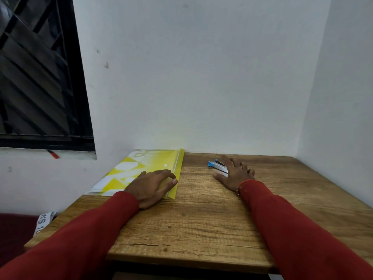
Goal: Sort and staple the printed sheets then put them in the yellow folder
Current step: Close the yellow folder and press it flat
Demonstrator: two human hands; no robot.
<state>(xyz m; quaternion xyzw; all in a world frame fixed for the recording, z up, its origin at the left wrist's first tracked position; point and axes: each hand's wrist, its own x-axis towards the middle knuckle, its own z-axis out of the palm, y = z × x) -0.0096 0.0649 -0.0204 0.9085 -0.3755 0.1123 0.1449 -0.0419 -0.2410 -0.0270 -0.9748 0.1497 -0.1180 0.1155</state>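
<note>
Yellow folder (141, 168) lies flat at the far left corner of the desk (201, 219), pushed up against the wall, with its long axis running away from the person and its closed, sealed edge facing the middle of the desk. White sheets (96, 187) show at its near left edge, under or inside the cover; which of the two cannot be told from here. The left hand (151, 186) rests palm down on the folder's near right corner, fingers spread and flat, thumb on the yellow edge strip, pressing rather than gripping. The right hand (234, 174) lies well apart from it, across a bare stretch of desk, laid over a stapler (217, 166) with a blue tip; the fingers cover the stapler's rear half, but whether they are closed round it cannot be told. The stapler's long axis runs slantwise, with its blue nose pointing left and away, toward the folder.

So the folder and the sheets are entirely the left hand's to reach, and the stapler the right's. By my judgement the task is at its start: the sheets must come out toward the open middle of the desk, between the two hands, before any sorting or stapling.
</note>
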